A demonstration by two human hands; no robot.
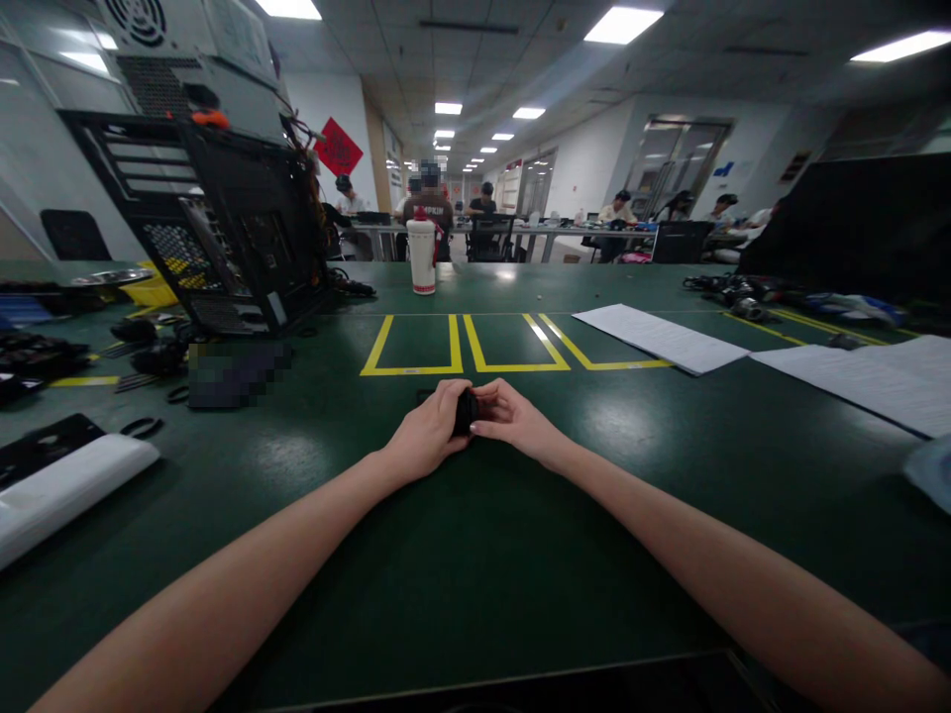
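Observation:
Both hands meet over the green table (475, 574), around a small black rounded object (465, 414). My left hand (429, 432) wraps it from the left, with the thumb low and the fingers over the top. From the right side, my right hand (518, 424) is closed on it, its thumb and fingertips pressed to the edge. Most of the object is covered by the fingers, so its exact kind cannot be made out. A bit of dark strap or cord shows just beyond the left hand.
Yellow tape outlines (412, 371) lie just beyond the hands, with a white cup (422, 259) behind them. A computer case (238, 228) stands at left, near a white box (74, 485). Paper sheets (661, 337) lie at right. Several people sit in the background.

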